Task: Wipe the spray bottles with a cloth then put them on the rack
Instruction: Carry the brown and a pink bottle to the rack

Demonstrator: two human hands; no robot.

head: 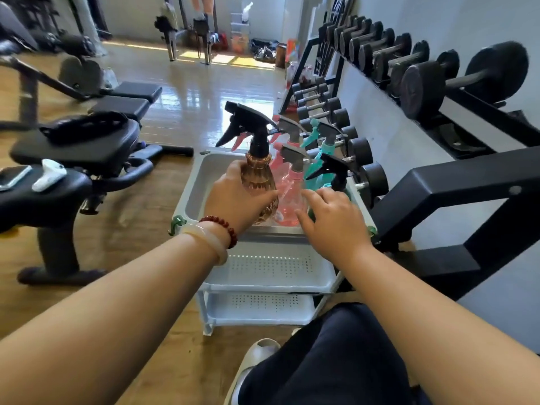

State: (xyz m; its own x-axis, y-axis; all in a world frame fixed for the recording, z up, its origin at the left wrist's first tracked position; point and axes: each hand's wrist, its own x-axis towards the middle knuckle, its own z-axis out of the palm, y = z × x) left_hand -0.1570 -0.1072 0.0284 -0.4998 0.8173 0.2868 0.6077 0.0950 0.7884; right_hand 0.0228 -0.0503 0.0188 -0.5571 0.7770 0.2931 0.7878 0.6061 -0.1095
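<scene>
Left grip (233, 200) is wrapped around the body of the amber spray bottle (259, 175), over the top tray of the white rack (191, 185). Bottle's long axis is near vertical, black head up, nozzle pointing left. Can't tell if its base touches the tray. Right grip (333, 220) holds nothing, fingers loosely extended by the pink bottles (287, 197). Teal bottle (323, 147) and a black-headed bottle (336, 171) stand upright at the tray's right, nozzles also left.

Left hand (233, 201) gripping amber bottle (258, 175), right hand (333, 222) outstretched — fingers (314, 198) relaxed
</scene>
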